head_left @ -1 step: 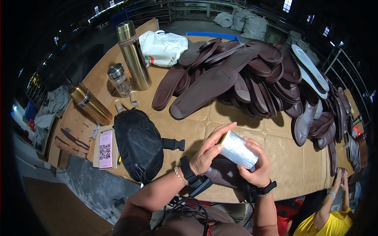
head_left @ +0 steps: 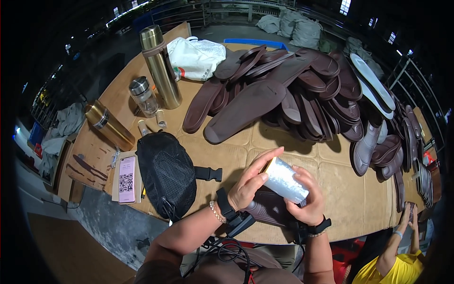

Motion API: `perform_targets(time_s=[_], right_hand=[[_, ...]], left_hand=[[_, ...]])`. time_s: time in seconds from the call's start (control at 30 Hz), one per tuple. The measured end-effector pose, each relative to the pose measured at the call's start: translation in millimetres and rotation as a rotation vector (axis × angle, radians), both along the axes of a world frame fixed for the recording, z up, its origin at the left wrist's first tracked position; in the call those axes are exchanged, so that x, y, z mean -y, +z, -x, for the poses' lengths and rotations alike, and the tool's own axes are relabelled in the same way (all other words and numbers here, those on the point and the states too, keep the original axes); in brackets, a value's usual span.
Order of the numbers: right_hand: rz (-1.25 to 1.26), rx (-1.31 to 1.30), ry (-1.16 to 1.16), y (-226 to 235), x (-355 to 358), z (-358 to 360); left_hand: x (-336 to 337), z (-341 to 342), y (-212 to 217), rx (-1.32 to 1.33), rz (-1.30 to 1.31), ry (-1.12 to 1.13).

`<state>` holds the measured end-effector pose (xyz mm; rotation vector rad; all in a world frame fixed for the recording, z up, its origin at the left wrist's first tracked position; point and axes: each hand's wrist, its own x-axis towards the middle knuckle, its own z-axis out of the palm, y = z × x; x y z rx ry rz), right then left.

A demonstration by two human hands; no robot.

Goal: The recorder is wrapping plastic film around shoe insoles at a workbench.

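Both my hands hold a roll of clear tape [head_left: 287, 181] with a yellowish core, just above the near edge of the cardboard-covered table [head_left: 302, 146]. My left hand [head_left: 251, 182] grips the roll's left end, with its fingers stretched over the top. From below and to the right, my right hand [head_left: 308, 204] cups the roll. A dark brown shoe sole [head_left: 268, 210] lies on the table directly under my hands, partly hidden by them.
A big pile of brown soles [head_left: 293, 90] fills the far half, with white soles [head_left: 373, 85] at its right. At left are a black mesh bag [head_left: 165, 173], a phone [head_left: 126, 180], two gold flasks [head_left: 161, 66], a glass bottle [head_left: 143, 97] and a white bag [head_left: 196, 57]. A person in yellow [head_left: 392, 265] is at lower right.
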<state>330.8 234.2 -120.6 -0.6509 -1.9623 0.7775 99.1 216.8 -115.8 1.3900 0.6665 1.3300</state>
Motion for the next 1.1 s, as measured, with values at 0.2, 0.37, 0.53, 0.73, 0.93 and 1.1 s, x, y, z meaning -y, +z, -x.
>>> perform_targets(time_s=[0.2,0.37,0.53,0.73,0.93,1.1], right_hand=[[-0.184,0.043,-0.092,-6.3,3.1,6.2],[0.278,0.047,-0.016,6.6,8.9,-1.9],[0.217,-0.131,0.051,-3.9,7.1,-1.7],[-0.109,-0.068,-0.015,-3.4,-2.2,1.8],[-0.159,-0.009,-0.1,2.3,2.1,7.0],[-0.271,0.054,-0.124,2.7,2.4,5.4]], left_hand=[[1.0,-1.6,6.6,0.098,0.063,0.031],[2.7,-3.3,8.2,0.166,0.005,0.082],[4.8,-4.5,10.3,0.136,0.001,0.053],[2.2,-1.0,9.0,0.117,0.037,0.039],[0.9,2.9,6.7,0.105,0.019,0.017],[1.5,1.8,10.7,0.11,0.002,-0.009]])
